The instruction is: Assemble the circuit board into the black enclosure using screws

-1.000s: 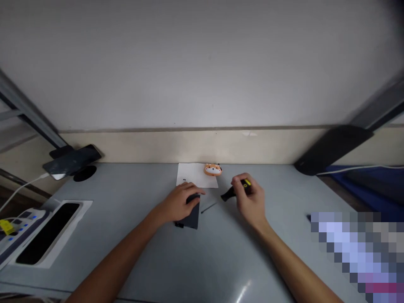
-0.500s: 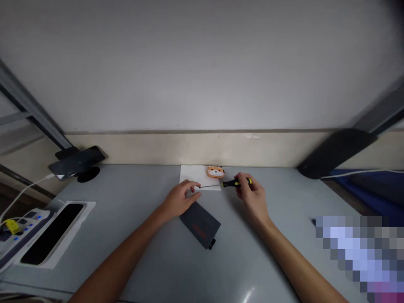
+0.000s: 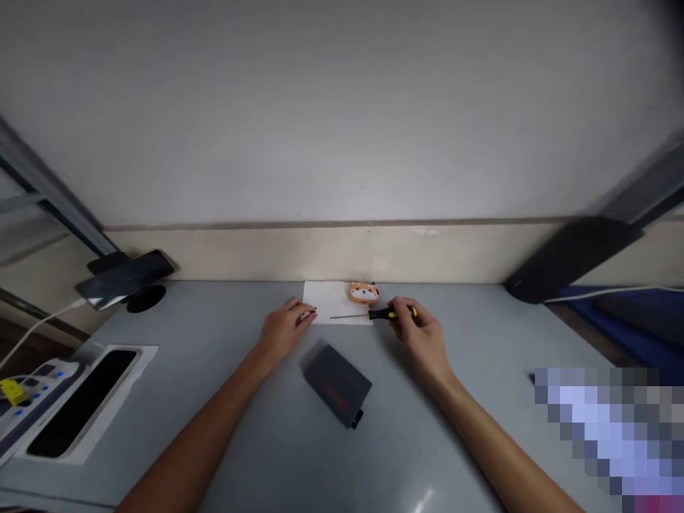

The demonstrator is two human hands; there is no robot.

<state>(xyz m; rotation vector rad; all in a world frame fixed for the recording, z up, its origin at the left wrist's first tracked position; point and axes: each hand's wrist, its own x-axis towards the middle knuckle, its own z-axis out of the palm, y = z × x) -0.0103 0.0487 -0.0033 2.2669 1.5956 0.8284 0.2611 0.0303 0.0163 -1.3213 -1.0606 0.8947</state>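
My right hand [image 3: 420,328] is closed around the black and yellow handle of a screwdriver [image 3: 380,313]. Its thin shaft points left over a white sheet of paper [image 3: 325,296]. My left hand [image 3: 286,328] is closed in a pinch at the sheet's left edge, holding a tiny dark screw-like piece [image 3: 315,309] at the fingertips. A gap separates these fingers from the screwdriver's tip. Below and between the hands lies a dark grey box-shaped device [image 3: 339,385] with faint red lettering and a small black part at its lower right corner.
An orange and white animal-face case [image 3: 363,293] sits on the paper's right side. To the left are a phone on a stand [image 3: 128,278], another phone [image 3: 83,402] and a power strip [image 3: 43,395]. A dark rounded object [image 3: 571,260] leans at the back right.
My left hand has moved left, away from the screwdriver's tip, and its fingers have closed in a pinch with the tiny dark piece. My right hand and the screwdriver have shifted slightly left.
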